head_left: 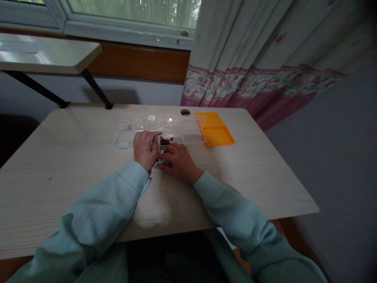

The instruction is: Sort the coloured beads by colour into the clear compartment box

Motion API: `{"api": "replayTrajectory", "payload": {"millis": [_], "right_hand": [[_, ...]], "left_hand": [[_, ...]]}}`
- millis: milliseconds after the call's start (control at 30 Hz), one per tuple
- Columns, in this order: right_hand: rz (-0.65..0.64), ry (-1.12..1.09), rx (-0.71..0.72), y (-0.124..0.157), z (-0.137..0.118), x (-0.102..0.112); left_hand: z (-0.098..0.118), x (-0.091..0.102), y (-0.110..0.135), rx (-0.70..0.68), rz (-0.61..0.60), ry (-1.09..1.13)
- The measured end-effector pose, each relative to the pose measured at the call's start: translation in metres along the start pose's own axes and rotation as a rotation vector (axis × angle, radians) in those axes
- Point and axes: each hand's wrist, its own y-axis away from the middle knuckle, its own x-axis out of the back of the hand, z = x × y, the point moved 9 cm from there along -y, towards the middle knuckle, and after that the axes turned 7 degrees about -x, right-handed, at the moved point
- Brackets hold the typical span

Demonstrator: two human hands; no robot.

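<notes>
My left hand is at the front of a clear plastic compartment box. Its fingers are bent around a pale edge with a little green beside it; what it holds is mostly hidden. Close by on the right, my right hand curls over small blue and yellow pieces, its thumb and fingertips pointing left. What lies between those fingers I cannot make out. Small dark brown pieces lie in a heap just beyond both hands.
An open orange plastic case lies at the box's right end, partly under its clear edge. Behind it is a round hole in the wooden table. A raised shelf on black legs stands back left; a curtain hangs behind.
</notes>
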Motion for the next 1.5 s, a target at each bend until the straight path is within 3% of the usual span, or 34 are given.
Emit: {"api": "replayTrajectory", "payload": {"millis": [300, 600, 1067, 1300, 1500], "right_hand": [[-0.007, 0.109, -0.117, 0.0, 0.014, 0.009], [-0.006, 0.091, -0.006, -0.002, -0.004, -0.002], [0.058, -0.062, -0.07, -0.003, 0.017, -0.003], [0.137, -0.137, -0.156, -0.003, 0.042, 0.004], [0.104, -0.074, -0.124, -0.003, 0.031, 0.005]], "left_hand": [[-0.001, -0.001, 0.0, -0.008, -0.007, 0.002], [0.001, -0.001, 0.0, -0.009, -0.013, -0.008], [0.001, -0.002, 0.0, -0.015, -0.022, 0.025], [0.009, -0.009, 0.0, -0.095, -0.086, 0.092], [0.003, -0.004, -0.001, -0.032, -0.04, 0.082]]}}
